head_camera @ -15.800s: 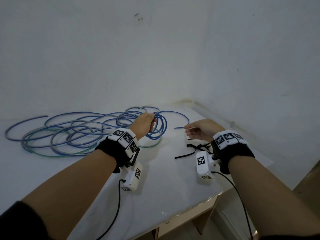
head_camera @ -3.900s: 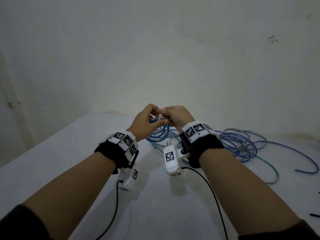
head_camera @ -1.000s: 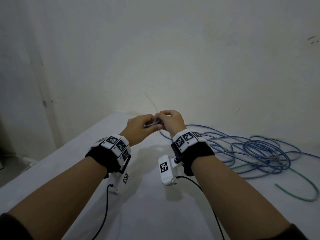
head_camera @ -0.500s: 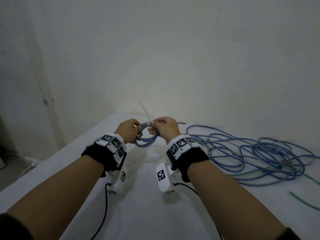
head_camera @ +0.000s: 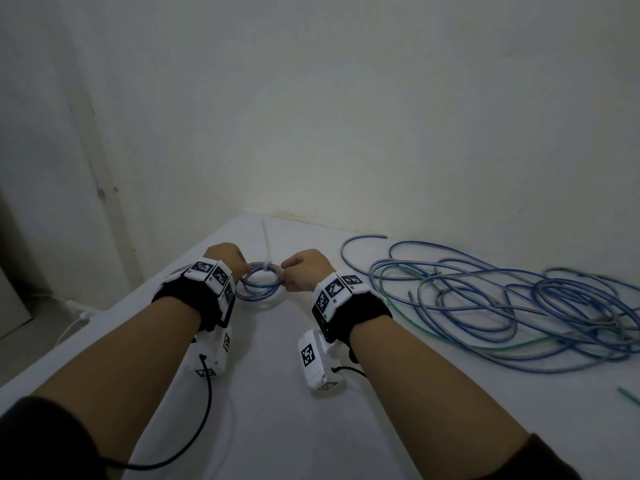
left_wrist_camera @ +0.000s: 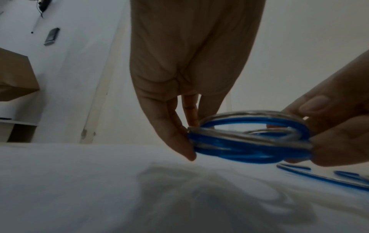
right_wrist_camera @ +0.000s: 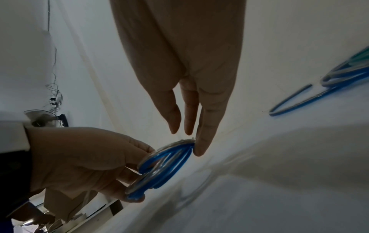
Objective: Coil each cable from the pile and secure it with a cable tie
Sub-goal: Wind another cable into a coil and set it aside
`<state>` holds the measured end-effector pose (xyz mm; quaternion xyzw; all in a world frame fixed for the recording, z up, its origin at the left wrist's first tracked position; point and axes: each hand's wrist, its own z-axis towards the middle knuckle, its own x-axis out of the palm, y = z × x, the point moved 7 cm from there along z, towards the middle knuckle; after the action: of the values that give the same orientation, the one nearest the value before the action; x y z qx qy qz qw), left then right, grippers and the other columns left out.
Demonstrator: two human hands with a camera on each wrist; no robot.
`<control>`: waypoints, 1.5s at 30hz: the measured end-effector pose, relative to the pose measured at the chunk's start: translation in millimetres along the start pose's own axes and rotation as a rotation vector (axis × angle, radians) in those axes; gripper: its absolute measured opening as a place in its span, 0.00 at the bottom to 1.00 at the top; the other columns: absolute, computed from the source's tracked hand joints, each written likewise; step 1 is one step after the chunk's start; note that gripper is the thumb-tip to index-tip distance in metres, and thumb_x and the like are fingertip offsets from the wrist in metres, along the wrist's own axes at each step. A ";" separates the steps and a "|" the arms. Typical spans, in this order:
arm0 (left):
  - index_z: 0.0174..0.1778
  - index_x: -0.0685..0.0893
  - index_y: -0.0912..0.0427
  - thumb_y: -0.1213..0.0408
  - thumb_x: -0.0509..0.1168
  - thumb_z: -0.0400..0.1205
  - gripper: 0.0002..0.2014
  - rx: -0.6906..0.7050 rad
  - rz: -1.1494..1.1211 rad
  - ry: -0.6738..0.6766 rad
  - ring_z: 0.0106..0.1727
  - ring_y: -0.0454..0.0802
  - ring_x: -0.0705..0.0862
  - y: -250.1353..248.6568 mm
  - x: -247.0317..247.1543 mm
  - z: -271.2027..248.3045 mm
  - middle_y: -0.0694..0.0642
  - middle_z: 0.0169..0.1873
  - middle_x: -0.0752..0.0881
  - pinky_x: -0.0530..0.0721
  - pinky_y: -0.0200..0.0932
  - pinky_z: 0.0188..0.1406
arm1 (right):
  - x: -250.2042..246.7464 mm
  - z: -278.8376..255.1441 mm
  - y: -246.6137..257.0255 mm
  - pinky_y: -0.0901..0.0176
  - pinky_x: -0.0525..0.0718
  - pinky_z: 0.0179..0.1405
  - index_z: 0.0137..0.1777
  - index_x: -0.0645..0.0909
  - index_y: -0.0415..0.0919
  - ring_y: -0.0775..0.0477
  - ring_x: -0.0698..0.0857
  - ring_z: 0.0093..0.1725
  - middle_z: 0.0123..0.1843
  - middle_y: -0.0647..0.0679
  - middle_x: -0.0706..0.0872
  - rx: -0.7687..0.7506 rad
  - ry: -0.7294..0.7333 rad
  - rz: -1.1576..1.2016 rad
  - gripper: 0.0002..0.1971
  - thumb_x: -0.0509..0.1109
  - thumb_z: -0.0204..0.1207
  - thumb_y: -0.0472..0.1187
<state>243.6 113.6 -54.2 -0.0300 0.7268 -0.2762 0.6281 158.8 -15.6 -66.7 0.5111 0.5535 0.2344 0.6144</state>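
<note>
A small coil of blue cable (head_camera: 260, 285) hangs low over the white table (head_camera: 277, 393), between my two hands. A white cable tie (head_camera: 266, 245) wraps its far side, tail pointing up. My left hand (head_camera: 242, 271) pinches the coil's left edge between thumb and fingers; the left wrist view shows that hand (left_wrist_camera: 189, 141) on the coil (left_wrist_camera: 249, 141). My right hand (head_camera: 285, 271) pinches the right edge. In the right wrist view its fingers (right_wrist_camera: 203, 134) point down, with one tip against the coil (right_wrist_camera: 165, 164).
The loose pile of blue cables (head_camera: 502, 306), with a green strand among them, spreads over the table to the right. A green cable end (head_camera: 628, 396) lies at the far right. The table's left edge (head_camera: 114, 306) drops to the floor, and a wall stands behind.
Both hands have lowered the tied coil towards the table and moved apart to its opposite edges. The coil now lies flatter.
</note>
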 end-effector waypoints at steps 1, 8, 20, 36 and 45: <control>0.47 0.88 0.71 0.62 0.68 0.78 0.13 -0.012 -0.014 0.012 0.45 0.60 0.86 2.9 2.3 2.5 0.68 0.49 0.89 0.86 0.49 0.45 | 1.4 0.2 -1.7 0.42 0.86 0.57 0.41 0.87 0.32 0.36 0.87 0.48 0.41 0.35 0.86 0.001 0.008 -0.008 0.03 0.71 0.72 0.28; 0.48 0.88 0.73 0.58 0.70 0.78 0.17 -0.011 -0.096 0.086 0.53 0.63 0.86 2.9 10.2 5.6 0.69 0.48 0.88 0.87 0.53 0.52 | 2.7 -1.9 -7.5 0.38 0.85 0.58 0.52 0.86 0.26 0.30 0.87 0.53 0.45 0.33 0.86 0.014 0.032 -0.078 0.10 0.69 0.74 0.31; 0.50 0.86 0.62 0.62 0.63 0.81 0.10 0.342 -0.164 -0.102 0.56 0.55 0.83 -123.3 -23.8 -65.1 0.59 0.52 0.87 0.74 0.40 0.47 | -141.8 -71.9 7.3 0.50 0.85 0.43 0.35 0.80 0.44 0.47 0.86 0.36 0.35 0.46 0.85 -0.184 -0.377 0.006 0.09 0.66 0.77 0.35; 0.53 0.87 0.64 0.61 0.64 0.82 0.12 0.688 -0.025 0.192 0.47 0.53 0.81 -313.7 101.4 -144.4 0.62 0.52 0.87 0.77 0.43 0.45 | -314.9 -184.4 -104.8 0.45 0.87 0.51 0.42 0.84 0.33 0.41 0.88 0.41 0.42 0.37 0.89 -0.037 -0.625 -0.299 0.08 0.68 0.77 0.38; 0.63 0.80 0.54 0.56 0.65 0.81 0.15 0.726 0.105 0.297 0.64 0.55 0.79 -367.7 177.5 -133.9 0.57 0.64 0.81 0.78 0.48 0.64 | -349.1 -186.9 -186.4 0.58 0.78 0.58 0.60 0.83 0.46 0.46 0.82 0.60 0.58 0.48 0.83 0.251 -0.248 -0.668 0.19 0.77 0.70 0.48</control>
<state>-29.6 -217.9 -44.0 0.2717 0.6654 -0.4842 0.4990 -161.6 -313.3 -53.1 0.3982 0.6357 -0.1123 0.6517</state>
